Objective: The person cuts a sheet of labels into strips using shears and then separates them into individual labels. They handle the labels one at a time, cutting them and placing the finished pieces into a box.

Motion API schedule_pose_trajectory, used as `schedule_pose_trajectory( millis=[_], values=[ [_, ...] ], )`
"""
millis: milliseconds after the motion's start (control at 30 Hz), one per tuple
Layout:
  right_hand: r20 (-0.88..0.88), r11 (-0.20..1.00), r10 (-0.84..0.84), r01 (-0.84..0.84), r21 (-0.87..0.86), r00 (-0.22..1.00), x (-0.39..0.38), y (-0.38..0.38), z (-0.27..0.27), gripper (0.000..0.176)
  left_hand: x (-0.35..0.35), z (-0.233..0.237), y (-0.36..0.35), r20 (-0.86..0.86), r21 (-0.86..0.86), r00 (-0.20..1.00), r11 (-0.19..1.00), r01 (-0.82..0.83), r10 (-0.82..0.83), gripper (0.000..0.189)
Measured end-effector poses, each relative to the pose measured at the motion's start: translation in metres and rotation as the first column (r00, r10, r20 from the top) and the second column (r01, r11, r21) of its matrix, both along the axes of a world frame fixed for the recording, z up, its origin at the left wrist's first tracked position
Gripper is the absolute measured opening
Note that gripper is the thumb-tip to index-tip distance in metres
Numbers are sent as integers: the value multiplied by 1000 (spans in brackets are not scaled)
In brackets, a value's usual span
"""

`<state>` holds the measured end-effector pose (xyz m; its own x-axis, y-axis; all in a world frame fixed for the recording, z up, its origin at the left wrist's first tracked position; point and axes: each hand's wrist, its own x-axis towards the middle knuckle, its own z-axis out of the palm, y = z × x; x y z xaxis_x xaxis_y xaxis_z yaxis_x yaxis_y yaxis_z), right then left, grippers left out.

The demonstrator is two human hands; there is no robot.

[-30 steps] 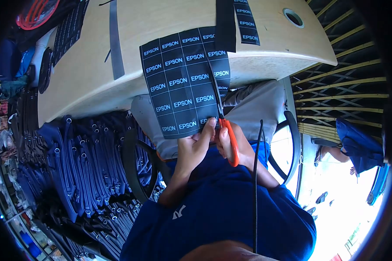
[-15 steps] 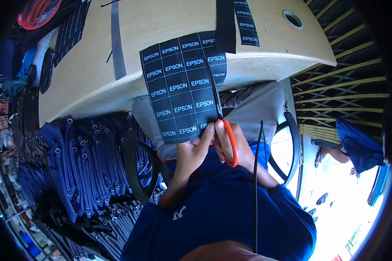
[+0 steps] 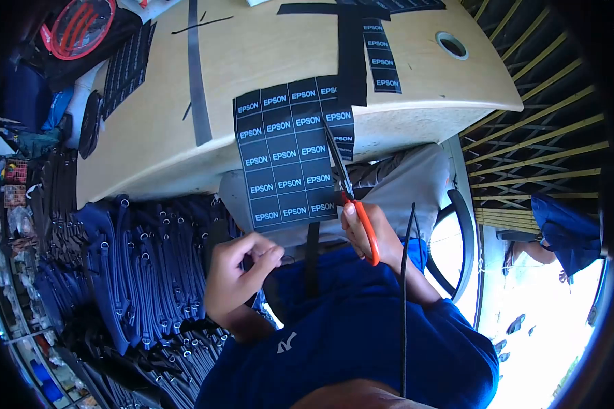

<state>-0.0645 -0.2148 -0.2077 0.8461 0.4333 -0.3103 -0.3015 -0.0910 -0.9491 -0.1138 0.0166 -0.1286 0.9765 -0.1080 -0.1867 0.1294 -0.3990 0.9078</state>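
A dark sheet (image 3: 275, 140) printed with rows of white EPSON labels overhangs the front edge of the table. My right hand (image 3: 372, 232) is closed on orange-handled scissors (image 3: 367, 228); their blades point up along the sheet's right part, at a cut between label columns. Lower left of the sheet, apart from it, is my left hand (image 3: 242, 273). Its fingers are curled in; whether they hold anything small I cannot make out. A narrow dark strip (image 3: 312, 252) shows below the sheet, over my lap.
On the table (image 3: 273, 41) lie a long grey strip (image 3: 196, 82), a black strip (image 3: 352, 61) and an EPSON label strip (image 3: 382, 58). Many dark blue straps (image 3: 143, 273) with metal rings hang at the left. A folding metal gate (image 3: 532, 136) stands at the right.
My left hand has let go of the sheet's bottom edge and moved down and left. The scissors remain in my right hand at the cut. The view has shifted slightly.
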Motion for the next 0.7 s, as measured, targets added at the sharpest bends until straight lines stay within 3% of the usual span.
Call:
schedule_pose_trajectory(
  millis=[67, 133, 267, 333, 400, 467, 600, 667, 700],
  values=[
    [38, 1000, 14, -13, -2, 999, 1, -1, -1, 54, 11, 21, 7, 198, -77, 975, 990, 120, -103, 9],
    [12, 999, -37, 37, 1, 999, 0, -1, -8, 47, 46, 26, -9, 423, -49, 906, 999, -5, 26, 17],
    [15, 1000, -16, 16, 8, 1000, 1, -2, -14, 46, 135, 13, -22, 633, 302, 757, 952, -48, -162, 48],
    [173, 995, -51, 65, -73, 984, 3, -1, -17, 45, 158, -1, -24, 564, 474, 787, 879, -59, -252, 58],
    [179, 994, -36, 54, -97, 983, 5, -3, -23, 45, 170, -15, -23, 569, 602, 759, 789, -124, -315, 61],
    [253, 997, -28, 45, -60, 967, 6, -3, -30, 46, 173, -16, -25, 504, 596, 826, 794, -121, -253, 53],
    [267, 1000, 7, -7, 1, 964, 8, 0, -43, 44, 173, -11, -24, 512, 563, 828, 818, -121, -230, 39],
    [290, 997, 11, -32, 70, 957, 9, 3, -56, 43, 170, -2, -26, 368, 382, 917, 924, 3, -155, 29],
    [311, 989, 10, -56, 138, 950, 9, 5, -60, 42, 168, 3, -26, 371, 385, 916, 923, 1, -156, 29]
  ],
)
